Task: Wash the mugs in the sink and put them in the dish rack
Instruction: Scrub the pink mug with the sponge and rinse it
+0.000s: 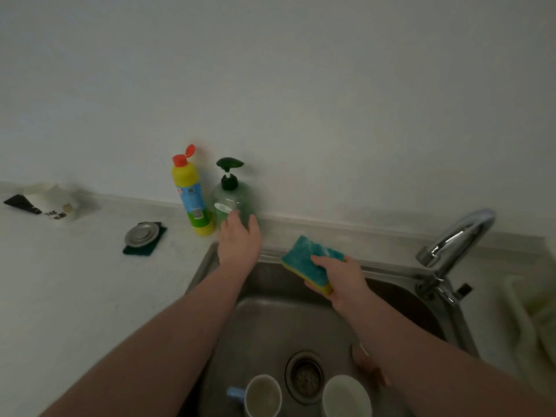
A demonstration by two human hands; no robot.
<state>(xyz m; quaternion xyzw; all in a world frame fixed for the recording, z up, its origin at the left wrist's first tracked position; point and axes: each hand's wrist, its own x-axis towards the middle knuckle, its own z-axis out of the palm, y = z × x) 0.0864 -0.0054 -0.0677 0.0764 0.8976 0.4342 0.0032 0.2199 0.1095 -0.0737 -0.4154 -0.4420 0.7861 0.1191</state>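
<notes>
Sink: steel basin set into the bench; rear rim runs just below the wall, left rim runs beside the left forearm.
Open room: bare basin floor between the rear wall of the sink and the drain; both forearms cross above it.
Faucet: chrome, at the right rear corner, spout arched toward the upper right, clear of both hands.
Left hand: over the left rear corner of the sink, fingers extended and slightly spread, fingertips at the lower front of the green pump bottle; grasps nothing; whether it touches the bottle cannot be told.
Right hand: gripping the sponge, fingers on the teal face, thumb below at the yellow edge, above the rear of the basin.
Sponge axis: long side runs from upper left to lower right, teal face up and tilted toward the camera.
Blue-handled mug: upright on the basin floor, left of the drain, mouth up, handle pointing left.
White mug: upright, right of the drain, mouth up, partly cut by the frame edge.
Brown object: under the right forearm, right of the drain; kind cannot be told.
Yellow bottle: upright just left of the pump bottle, red flip cap open.
Metal strainer lid: resting on a dark green pad on the bench, well left of the sink.
</notes>
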